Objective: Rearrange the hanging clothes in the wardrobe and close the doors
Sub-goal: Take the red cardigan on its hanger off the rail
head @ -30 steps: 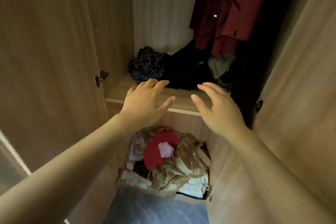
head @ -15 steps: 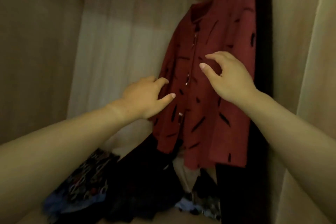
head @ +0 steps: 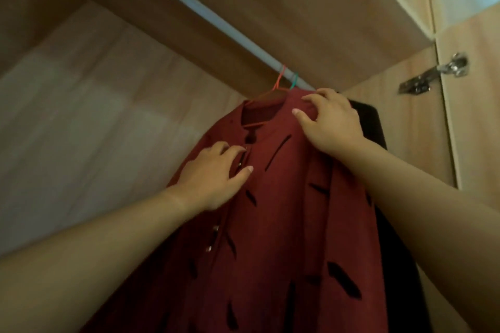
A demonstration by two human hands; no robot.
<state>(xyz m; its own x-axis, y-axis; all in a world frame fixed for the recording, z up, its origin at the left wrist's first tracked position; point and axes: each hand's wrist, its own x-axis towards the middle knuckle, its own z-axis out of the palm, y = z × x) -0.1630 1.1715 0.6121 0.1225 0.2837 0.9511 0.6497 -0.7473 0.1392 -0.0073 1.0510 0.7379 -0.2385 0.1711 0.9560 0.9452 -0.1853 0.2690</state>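
Both hands have come up from mid-air onto the dark red black-dashed shirt (head: 281,197) hanging at the right end of the pale rail (head: 205,15), left hand (head: 213,178) resting loose-fingered on its buttoned front, right hand (head: 332,121) apparently curling its fingers over the shoulder, so the rearranging looks about to start.

This is the inside of a home wardrobe. A pale grey metal hanging rail (head: 216,22) runs beneath light wood-grain laminate panels (head: 94,103). From the rail hang a dark red shirt with black dashes (head: 284,197) on an orange wire hanger (head: 280,80) and, behind it, a black garment (head: 370,121). Right of the rail, a steel hinge (head: 433,73) (the cupboard-door kind) carries the door (head: 473,130).
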